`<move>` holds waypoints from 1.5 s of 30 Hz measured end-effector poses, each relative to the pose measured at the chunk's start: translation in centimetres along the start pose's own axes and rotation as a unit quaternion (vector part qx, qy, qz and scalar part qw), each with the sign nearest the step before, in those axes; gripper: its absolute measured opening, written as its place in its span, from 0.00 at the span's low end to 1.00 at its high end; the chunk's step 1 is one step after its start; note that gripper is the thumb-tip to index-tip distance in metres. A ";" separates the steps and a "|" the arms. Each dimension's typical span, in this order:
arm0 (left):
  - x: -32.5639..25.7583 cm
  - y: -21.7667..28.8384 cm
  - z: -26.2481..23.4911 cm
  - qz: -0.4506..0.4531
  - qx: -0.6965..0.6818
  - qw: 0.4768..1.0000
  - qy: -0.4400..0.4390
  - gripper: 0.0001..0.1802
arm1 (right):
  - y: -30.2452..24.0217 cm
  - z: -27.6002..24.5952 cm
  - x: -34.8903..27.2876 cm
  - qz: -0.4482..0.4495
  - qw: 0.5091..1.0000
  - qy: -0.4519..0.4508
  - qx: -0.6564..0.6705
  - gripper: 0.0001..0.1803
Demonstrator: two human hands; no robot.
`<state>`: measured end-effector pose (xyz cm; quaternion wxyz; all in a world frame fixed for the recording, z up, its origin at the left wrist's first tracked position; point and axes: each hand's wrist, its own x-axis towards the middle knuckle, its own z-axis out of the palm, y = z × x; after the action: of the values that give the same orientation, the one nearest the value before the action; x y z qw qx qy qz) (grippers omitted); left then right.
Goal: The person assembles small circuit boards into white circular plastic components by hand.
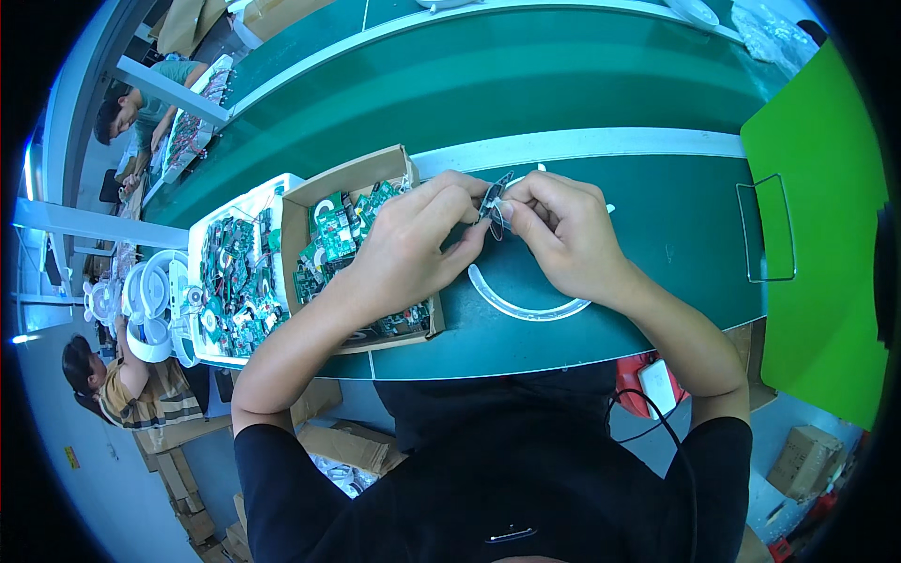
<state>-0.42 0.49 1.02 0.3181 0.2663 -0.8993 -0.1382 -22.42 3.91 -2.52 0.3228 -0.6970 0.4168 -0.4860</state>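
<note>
Dark-faced and apparently rigid, a small circuit board point(493, 192) with a thin wire loop is held in the air above the green tabletop point(676, 239), between the two hands. The left hand point(413, 239) pinches one side between thumb and fingers; the right hand point(568, 235) pinches the other, by a small pale part too obscured to identify. It should be light and stiff, its wire likely fragile, so the bare edges seem the safest hold. Beside the left forearm, an open cardboard box point(294, 225) contains loosely heaped green circuit boards point(335, 232); left of it, a white tray point(195, 281) bears more boards, tangled with wires.
</note>
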 end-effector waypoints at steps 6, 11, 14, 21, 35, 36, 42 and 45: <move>0.1 0.2 0.0 0.004 -0.017 1.000 0.010 0.14 | 0.0 0.0 0.1 0.042 0.999 -0.011 0.026 0.08; 0.2 -0.1 0.1 -0.002 -0.023 1.000 0.018 0.14 | 0.2 0.1 0.2 0.048 0.999 -0.008 0.025 0.07; 0.4 -0.6 0.2 -0.021 -0.029 0.999 0.036 0.13 | 0.0 -0.4 0.8 0.064 0.997 -0.033 0.028 0.07; 0.1 -1.0 0.6 -0.110 -0.040 0.991 0.057 0.11 | -0.8 -2.6 0.3 0.041 0.987 -0.087 -0.128 0.08; 0.3 -1.4 0.7 -0.135 -0.051 0.989 0.015 0.10 | 0.1 -2.0 0.0 -0.015 0.986 -0.075 -0.149 0.05; 0.2 -1.6 0.6 -0.138 -0.046 0.989 -0.004 0.11 | 0.0 -2.0 0.1 -0.015 0.986 -0.075 -0.149 0.05; 0.6 -0.5 -0.2 -0.184 -0.105 0.975 -0.062 0.19 | -0.1 -1.7 0.1 0.063 0.994 -0.036 -0.083 0.05; 0.9 -0.2 -0.7 -0.182 -0.092 0.975 -0.085 0.23 | -0.3 -1.8 0.2 0.097 0.993 -0.040 -0.055 0.05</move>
<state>-0.50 -0.23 1.94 0.2330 0.3827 -0.8429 -0.2980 -24.00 3.77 -1.59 0.3459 -0.6890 0.4951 -0.4007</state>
